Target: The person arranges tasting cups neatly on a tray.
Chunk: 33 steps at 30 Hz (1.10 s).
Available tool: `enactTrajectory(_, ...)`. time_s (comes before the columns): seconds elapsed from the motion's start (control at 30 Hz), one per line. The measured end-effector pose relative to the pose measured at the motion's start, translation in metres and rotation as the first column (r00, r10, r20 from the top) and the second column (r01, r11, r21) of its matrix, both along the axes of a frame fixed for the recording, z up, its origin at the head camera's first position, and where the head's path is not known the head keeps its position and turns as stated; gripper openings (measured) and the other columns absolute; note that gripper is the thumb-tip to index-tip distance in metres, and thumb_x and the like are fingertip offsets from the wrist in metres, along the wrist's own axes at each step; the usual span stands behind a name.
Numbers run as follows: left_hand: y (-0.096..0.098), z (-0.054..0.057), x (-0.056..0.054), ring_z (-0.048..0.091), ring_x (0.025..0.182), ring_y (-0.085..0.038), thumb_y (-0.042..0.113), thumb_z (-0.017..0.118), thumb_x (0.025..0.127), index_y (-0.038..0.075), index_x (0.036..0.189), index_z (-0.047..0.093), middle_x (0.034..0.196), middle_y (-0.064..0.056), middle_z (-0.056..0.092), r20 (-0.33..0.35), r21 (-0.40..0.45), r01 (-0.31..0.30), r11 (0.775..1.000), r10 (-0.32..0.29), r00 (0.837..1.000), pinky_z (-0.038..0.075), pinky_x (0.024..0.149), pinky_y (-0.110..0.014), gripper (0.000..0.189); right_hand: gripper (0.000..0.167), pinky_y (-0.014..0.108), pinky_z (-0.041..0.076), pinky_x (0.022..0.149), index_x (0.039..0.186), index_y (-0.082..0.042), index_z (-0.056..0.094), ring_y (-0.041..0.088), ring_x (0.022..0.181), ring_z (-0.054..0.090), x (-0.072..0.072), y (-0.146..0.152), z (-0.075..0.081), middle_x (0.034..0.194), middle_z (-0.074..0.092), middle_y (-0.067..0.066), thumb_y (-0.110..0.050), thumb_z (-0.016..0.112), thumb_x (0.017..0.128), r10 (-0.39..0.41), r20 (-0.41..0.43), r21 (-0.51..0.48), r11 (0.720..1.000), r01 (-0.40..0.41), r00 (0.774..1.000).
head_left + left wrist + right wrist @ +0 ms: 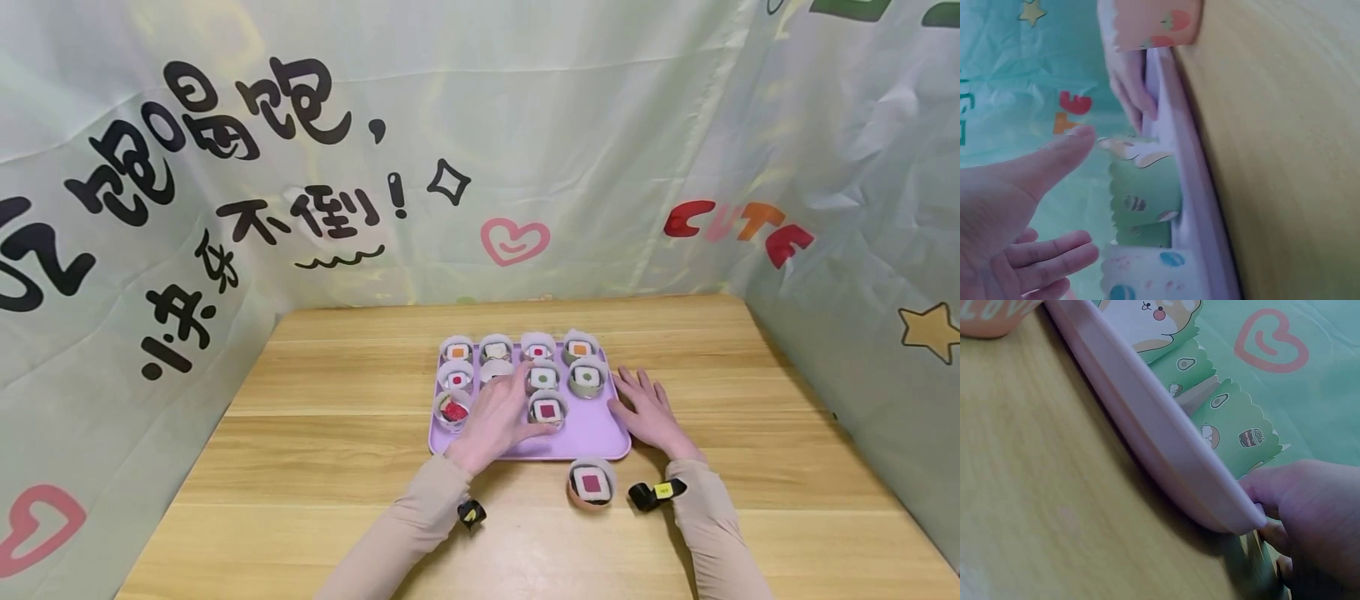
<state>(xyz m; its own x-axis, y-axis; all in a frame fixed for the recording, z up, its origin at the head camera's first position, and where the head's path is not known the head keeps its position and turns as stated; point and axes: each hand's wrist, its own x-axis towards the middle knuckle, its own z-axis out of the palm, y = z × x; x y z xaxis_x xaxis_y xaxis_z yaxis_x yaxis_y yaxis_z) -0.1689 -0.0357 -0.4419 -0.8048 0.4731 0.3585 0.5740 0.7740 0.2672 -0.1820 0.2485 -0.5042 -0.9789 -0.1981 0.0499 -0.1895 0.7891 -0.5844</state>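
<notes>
A purple tray [585,433] holds several paper cups with square sushi rolls inside. My left hand [498,421] reaches over its front left part, thumb and fingers spread around a cup with a purple-centred roll [547,411]. In the left wrist view the fingers are straight and apart, beside a green patterned cup [1147,194]. My right hand [651,417] lies at the tray's right edge with fingers extended; in the right wrist view its thumb touches the tray rim. An orange cup [590,483] with another purple-centred roll stands on the table before the tray.
Among the other cups on the tray are a red-topped one [452,410] at the front left and a green-centred one [587,377] at the right. The wooden table [315,467] meets printed cloth walls [600,150] behind and at the sides.
</notes>
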Motion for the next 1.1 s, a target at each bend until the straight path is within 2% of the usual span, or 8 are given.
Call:
enactTrajectory(0.17,-0.027,0.008,-0.001,0.065,0.099,-0.024,0.039,0.075,0.089,0.005,0.144,0.046,0.105,-0.009,0.070,0.054,0.131,-0.032,0.991,0.026,0.998,0.051,0.100,-0.045,0.071,0.060,0.072,0.001,0.120,0.151,0.007,0.037,0.057,0.150,0.006,-0.001,-0.001,0.001,0.161,0.023,0.034,-0.027,0.049,0.103,0.001,-0.003,0.002,1.000,-0.001,1.000)
enactTrajectory(0.33,-0.072,0.006,-0.011,0.061,0.108,-0.031,0.018,0.066,0.095,0.007,0.136,0.056,0.113,-0.014,0.067,0.112,0.297,-0.159,0.942,0.131,0.985,0.049,0.097,-0.048,0.043,0.060,0.072,0.001,0.120,0.151,0.007,0.037,0.058,0.150,0.006,-0.001,-0.001,0.001,0.160,0.023,0.034,-0.026,0.049,0.103,0.003,-0.005,0.000,1.000,-0.003,1.000)
enactTrajectory(0.43,-0.099,0.000,-0.018,0.059,0.114,-0.035,0.013,0.063,0.096,0.004,0.135,0.057,0.119,-0.018,0.065,0.161,0.352,-0.260,0.899,0.216,0.963,0.046,0.102,-0.051,0.041,0.060,0.072,0.000,0.120,0.151,0.007,0.037,0.058,0.150,0.006,-0.001,-0.001,0.001,0.160,0.023,0.034,-0.026,0.049,0.102,0.002,-0.008,0.001,1.000,-0.002,1.000)
enactTrajectory(0.5,-0.113,-0.006,-0.021,0.056,0.121,-0.037,0.014,0.060,0.097,0.003,0.137,0.056,0.126,-0.019,0.063,0.226,0.349,-0.338,0.874,0.272,0.935,0.043,0.107,-0.054,0.041,0.060,0.072,0.001,0.120,0.151,0.007,0.037,0.058,0.150,0.006,-0.001,0.000,0.001,0.160,0.023,0.034,-0.026,0.049,0.102,0.001,-0.009,0.002,1.000,-0.001,1.000)
enactTrajectory(0.6,-0.128,-0.017,-0.025,0.052,0.129,-0.041,0.014,0.057,0.099,0.001,0.137,0.055,0.135,-0.023,0.058,0.300,0.327,-0.401,0.856,0.308,0.903,0.039,0.112,-0.057,0.041,0.060,0.072,0.001,0.119,0.150,0.008,0.036,0.058,0.150,0.006,-0.001,0.000,0.001,0.160,0.023,0.034,-0.026,0.049,0.102,-0.001,-0.009,0.002,1.000,0.001,1.000)
enactTrajectory(0.67,-0.134,-0.025,-0.028,0.050,0.132,-0.043,0.014,0.054,0.100,-0.001,0.138,0.055,0.139,-0.025,0.055,0.332,0.301,-0.408,0.862,0.306,0.892,0.038,0.114,-0.059,0.041,0.060,0.072,0.001,0.119,0.150,0.008,0.036,0.058,0.150,0.006,0.000,0.000,0.001,0.160,0.023,0.034,-0.026,0.049,0.103,-0.002,-0.008,0.002,1.000,0.002,1.000)
enactTrajectory(0.83,-0.139,-0.040,-0.031,0.040,0.142,-0.049,0.015,0.049,0.103,-0.006,0.142,0.050,0.151,-0.030,0.045,0.388,0.223,-0.362,0.905,0.258,0.885,0.029,0.120,-0.063,0.044,0.060,0.072,0.001,0.120,0.151,0.008,0.036,0.058,0.150,0.006,0.000,0.000,0.000,0.160,0.023,0.034,-0.027,0.049,0.103,-0.004,-0.006,0.007,1.000,0.004,1.000)
enactTrajectory(1.1,-0.138,-0.046,-0.028,0.016,0.154,-0.048,0.023,0.041,0.107,0.001,0.149,0.045,0.163,-0.025,0.029,0.460,0.120,-0.300,0.946,0.215,0.862,0.006,0.123,-0.069,0.048,0.060,0.072,0.000,0.120,0.151,0.008,0.036,0.058,0.150,0.006,0.000,0.000,-0.001,0.161,0.022,0.034,-0.026,0.049,0.103,-0.003,-0.004,0.004,1.000,0.003,1.000)
